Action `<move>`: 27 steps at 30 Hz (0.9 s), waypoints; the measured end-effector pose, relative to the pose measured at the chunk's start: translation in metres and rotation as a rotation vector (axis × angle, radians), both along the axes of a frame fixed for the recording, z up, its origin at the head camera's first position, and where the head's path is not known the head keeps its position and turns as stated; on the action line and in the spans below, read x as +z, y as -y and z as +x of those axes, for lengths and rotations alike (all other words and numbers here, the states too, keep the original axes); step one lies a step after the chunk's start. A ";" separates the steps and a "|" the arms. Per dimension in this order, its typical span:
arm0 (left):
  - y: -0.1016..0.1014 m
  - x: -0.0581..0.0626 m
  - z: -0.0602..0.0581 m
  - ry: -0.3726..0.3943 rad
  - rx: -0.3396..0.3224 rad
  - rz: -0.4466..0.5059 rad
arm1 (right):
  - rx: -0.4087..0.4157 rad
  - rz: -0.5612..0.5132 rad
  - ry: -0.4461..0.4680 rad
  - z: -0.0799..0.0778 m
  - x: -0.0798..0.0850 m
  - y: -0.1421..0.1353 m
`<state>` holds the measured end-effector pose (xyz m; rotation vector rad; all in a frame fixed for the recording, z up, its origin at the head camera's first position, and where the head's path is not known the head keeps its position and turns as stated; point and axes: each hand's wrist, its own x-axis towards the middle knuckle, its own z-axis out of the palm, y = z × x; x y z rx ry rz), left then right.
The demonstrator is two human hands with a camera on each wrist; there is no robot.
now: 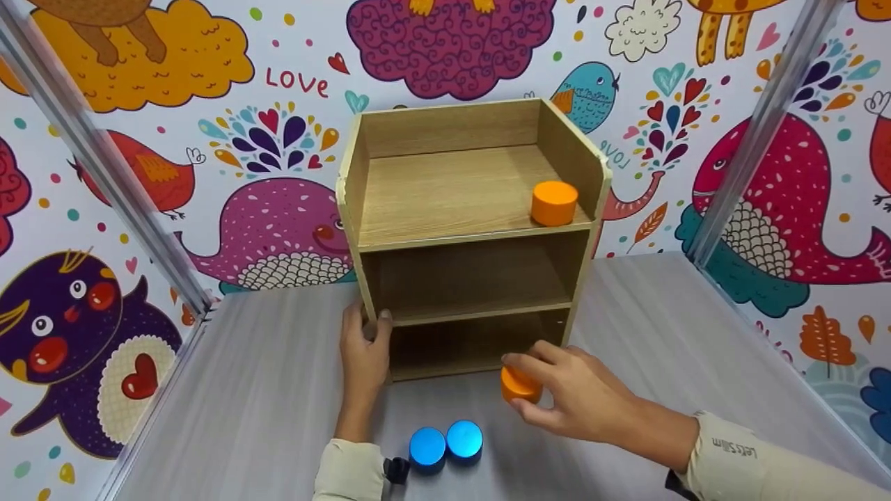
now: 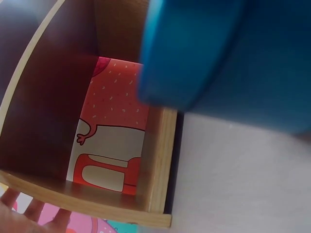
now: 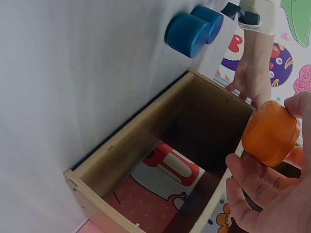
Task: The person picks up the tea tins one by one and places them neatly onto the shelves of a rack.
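Note:
Out in front of the lowest opening of a small wooden shelf (image 1: 480, 313), my right hand (image 1: 585, 396) pinches an orange round tin (image 1: 521, 385) between thumb and fingers. The right wrist view shows this orange tin (image 3: 271, 133) tilted, with the lower fingers (image 3: 248, 177) spread below it. My left hand (image 1: 365, 348) holds the shelf's left side panel, thumb at the front edge and fingers along the outside. Beside the left wrist, two blue round tins (image 1: 427, 449) stand close together on the table; one blue tin (image 2: 194, 53) looms large in the left wrist view.
Another orange tin (image 1: 555, 204) stands on the shelf's top tier, near its right front corner. The grey table (image 1: 278, 403) lies under the shelf. Cartoon-printed walls (image 1: 285, 139) with metal corner posts (image 1: 759, 132) enclose the back and sides.

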<state>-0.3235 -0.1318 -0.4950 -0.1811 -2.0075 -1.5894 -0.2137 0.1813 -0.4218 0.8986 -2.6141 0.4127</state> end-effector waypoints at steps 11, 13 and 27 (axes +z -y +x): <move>0.000 0.000 -0.001 -0.013 0.006 -0.009 | -0.036 0.009 -0.005 -0.001 0.023 0.000; -0.001 0.000 -0.001 -0.015 0.007 -0.008 | -0.037 0.000 0.000 -0.001 0.026 0.000; -0.001 0.001 0.001 0.012 -0.015 0.036 | -0.031 -0.048 -0.028 -0.001 0.041 0.004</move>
